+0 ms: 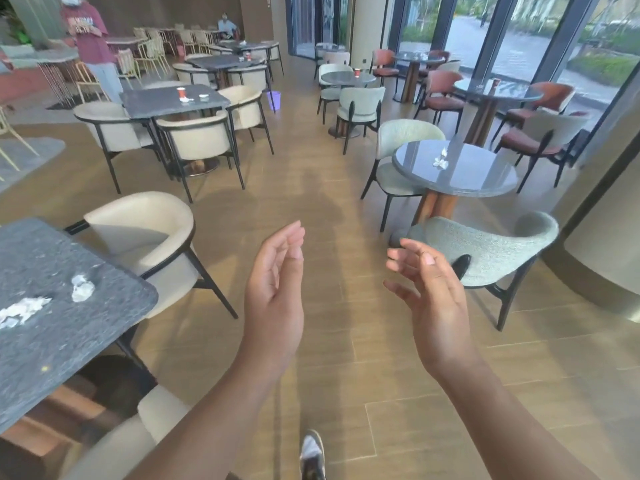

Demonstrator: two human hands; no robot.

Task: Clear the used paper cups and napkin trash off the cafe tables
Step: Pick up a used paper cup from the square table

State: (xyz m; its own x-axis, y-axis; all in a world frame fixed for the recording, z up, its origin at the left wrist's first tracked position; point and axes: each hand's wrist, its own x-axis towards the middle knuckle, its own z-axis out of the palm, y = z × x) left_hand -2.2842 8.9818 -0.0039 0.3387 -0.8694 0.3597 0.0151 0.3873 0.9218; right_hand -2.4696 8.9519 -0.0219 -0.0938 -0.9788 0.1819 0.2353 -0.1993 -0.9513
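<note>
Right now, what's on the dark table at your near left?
A crumpled napkin and torn napkin scraps lie on the dark table. No cup shows; its left side is cut off.

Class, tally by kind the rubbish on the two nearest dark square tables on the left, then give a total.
Red paper cup: 1
Crumpled napkins: 4
Total: 5

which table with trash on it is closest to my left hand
The dark square table at lower left, bearing crumpled napkins and no cup; the round table with napkins stands farther ahead on the right.
</note>
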